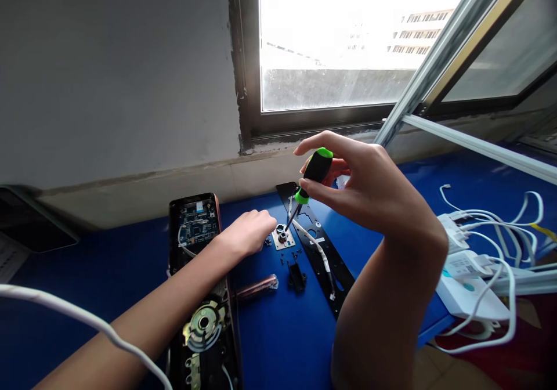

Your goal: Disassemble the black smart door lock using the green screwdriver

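Observation:
My right hand (343, 172) grips a black and green screwdriver (317, 167) by its handle, the shaft slanting down to the left. Its tip is at a small pale circuit board (283, 237) with a round black part on it; whether it touches a screw I cannot make out. Close to the board's left side is my left hand (255, 231), fingers curled down, and what they hold is hidden. Several tiny screws (295, 256) and a black plastic bracket (297, 278) lie just in front of the board.
An opened device housing (198, 227) with electronics lies under my left forearm. Behind the board runs a long black plate (324, 245) with a white cable (319, 248) over it. A copper-coloured bar (256, 287) lies nearby. White chargers and cords (474, 268) crowd the right side.

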Available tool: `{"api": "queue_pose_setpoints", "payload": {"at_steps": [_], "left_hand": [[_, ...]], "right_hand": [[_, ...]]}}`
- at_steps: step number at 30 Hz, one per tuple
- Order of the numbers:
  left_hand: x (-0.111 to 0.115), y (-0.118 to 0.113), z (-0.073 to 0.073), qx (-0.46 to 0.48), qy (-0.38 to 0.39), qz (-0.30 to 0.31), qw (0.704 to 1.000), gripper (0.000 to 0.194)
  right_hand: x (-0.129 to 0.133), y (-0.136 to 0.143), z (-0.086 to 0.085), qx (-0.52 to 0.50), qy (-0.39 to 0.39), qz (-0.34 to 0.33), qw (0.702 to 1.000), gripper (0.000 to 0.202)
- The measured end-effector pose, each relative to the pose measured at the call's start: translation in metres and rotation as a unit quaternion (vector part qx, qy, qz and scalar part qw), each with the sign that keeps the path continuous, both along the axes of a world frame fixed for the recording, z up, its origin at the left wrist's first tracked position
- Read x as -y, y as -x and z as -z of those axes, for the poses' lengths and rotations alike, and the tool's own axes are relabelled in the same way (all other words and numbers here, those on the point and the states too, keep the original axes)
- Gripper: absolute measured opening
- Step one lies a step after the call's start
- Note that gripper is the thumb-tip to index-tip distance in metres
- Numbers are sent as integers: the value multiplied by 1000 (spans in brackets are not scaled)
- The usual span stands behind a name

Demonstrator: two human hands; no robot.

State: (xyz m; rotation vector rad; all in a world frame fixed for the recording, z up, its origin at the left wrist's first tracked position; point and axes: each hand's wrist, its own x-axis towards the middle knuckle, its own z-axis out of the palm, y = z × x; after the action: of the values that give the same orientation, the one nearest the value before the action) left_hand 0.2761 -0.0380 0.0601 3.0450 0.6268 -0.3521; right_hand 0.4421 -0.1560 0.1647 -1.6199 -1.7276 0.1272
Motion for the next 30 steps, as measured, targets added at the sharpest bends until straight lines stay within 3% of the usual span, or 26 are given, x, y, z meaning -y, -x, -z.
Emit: {"api": "queue_pose_setpoints", "payload": {"at_steps": [5, 12, 20, 30], "left_hand": [[3, 11, -15, 50, 2, 0, 999, 13], [5, 61, -39, 287, 25, -15, 958, 19], [-3, 124, -22, 477, -12, -37, 878, 22], [-18, 162, -25, 465, 29, -140, 874, 29]], "right_hand": [[-2, 2, 2, 4, 6, -12, 1000, 40], [-11, 15, 4, 8, -13, -60, 998, 38], [-22, 42, 5, 20, -60, -111, 992, 36], [-28, 82, 1, -92, -194, -93, 972, 43]]}}
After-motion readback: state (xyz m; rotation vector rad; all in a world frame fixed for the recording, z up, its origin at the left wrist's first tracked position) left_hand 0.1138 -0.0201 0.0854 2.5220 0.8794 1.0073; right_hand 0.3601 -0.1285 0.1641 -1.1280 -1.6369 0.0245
